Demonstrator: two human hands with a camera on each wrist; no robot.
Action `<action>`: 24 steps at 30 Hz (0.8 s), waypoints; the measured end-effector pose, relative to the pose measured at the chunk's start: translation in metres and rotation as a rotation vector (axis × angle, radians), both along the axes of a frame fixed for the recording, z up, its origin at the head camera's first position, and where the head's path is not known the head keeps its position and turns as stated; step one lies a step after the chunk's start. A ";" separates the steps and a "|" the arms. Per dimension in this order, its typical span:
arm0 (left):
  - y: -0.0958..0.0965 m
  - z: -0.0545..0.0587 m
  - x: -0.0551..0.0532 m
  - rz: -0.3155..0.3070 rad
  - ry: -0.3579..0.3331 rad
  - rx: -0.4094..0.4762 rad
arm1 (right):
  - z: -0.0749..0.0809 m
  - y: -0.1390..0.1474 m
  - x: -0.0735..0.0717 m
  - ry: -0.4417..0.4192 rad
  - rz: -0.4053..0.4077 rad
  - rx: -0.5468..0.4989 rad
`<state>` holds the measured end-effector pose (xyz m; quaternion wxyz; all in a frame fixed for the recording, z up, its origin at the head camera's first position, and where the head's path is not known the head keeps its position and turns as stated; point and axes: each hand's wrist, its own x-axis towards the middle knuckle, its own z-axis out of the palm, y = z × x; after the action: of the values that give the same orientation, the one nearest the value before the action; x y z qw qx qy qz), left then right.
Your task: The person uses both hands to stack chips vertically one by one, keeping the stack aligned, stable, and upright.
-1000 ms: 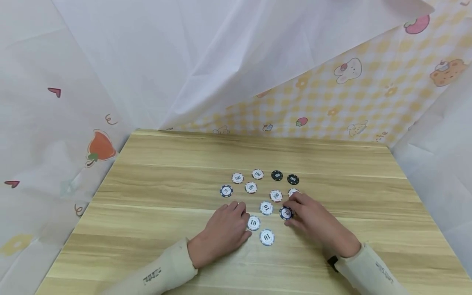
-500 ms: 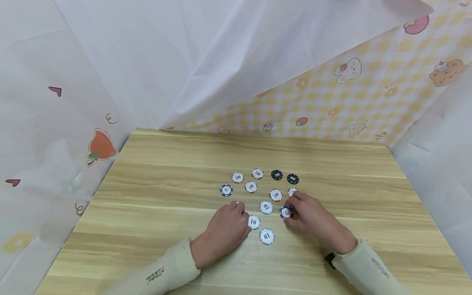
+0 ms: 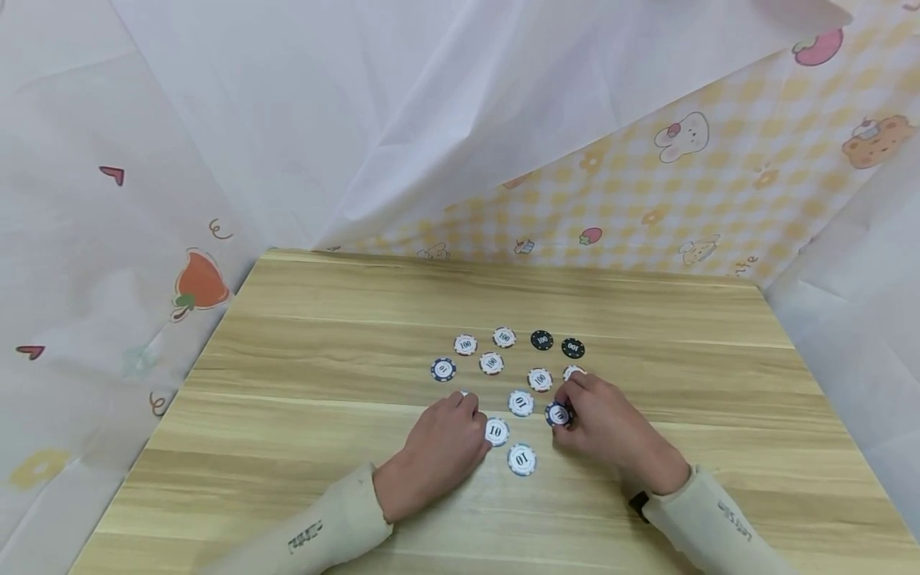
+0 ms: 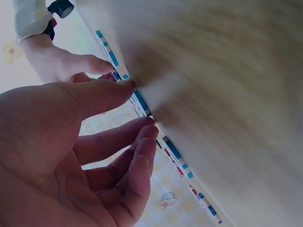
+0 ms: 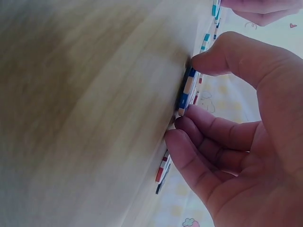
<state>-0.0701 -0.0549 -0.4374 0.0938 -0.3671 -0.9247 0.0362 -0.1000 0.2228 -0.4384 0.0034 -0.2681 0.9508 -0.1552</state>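
Observation:
On the wooden table (image 3: pixel 323 327) my left hand (image 3: pixel 444 438) pinches the edges of a blue-and-white poker chip (image 3: pixel 497 432) marked 10. Thumb and forefinger lie on either side of that chip (image 4: pixel 140 102) in the left wrist view. My right hand (image 3: pixel 607 419) holds a dark blue poker chip (image 3: pixel 557 414), also marked 10, between thumb and fingertips. From the right wrist, this chip (image 5: pixel 187 92) shows edge-on, close over the wood. Two light blue 10 chips, one nearer me (image 3: pixel 521 460) and one farther (image 3: pixel 521 403), lie flat between the hands.
White 100 chips (image 3: pixel 465 345) and two black 100 chips (image 3: pixel 542 340) lie flat farther back. One dark blue chip (image 3: pixel 443 369) sits at the left. My right fingers partly cover a white chip (image 3: pixel 573 372). A patterned cloth (image 3: pixel 647 192) hangs behind the table.
The left thumb has drawn in against the 10 chip. The right hand's fingers and thumb have closed slightly on the dark blue chip. The chips lie nearly where they were.

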 end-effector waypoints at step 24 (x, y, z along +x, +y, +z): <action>0.001 0.000 0.005 0.003 -0.049 -0.016 | -0.003 -0.037 0.008 0.094 0.135 -0.070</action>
<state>-0.0654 -0.0543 -0.4376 0.0680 -0.3670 -0.9271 0.0348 -0.0918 0.1859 -0.4417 -0.0402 -0.3383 0.9237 -0.1749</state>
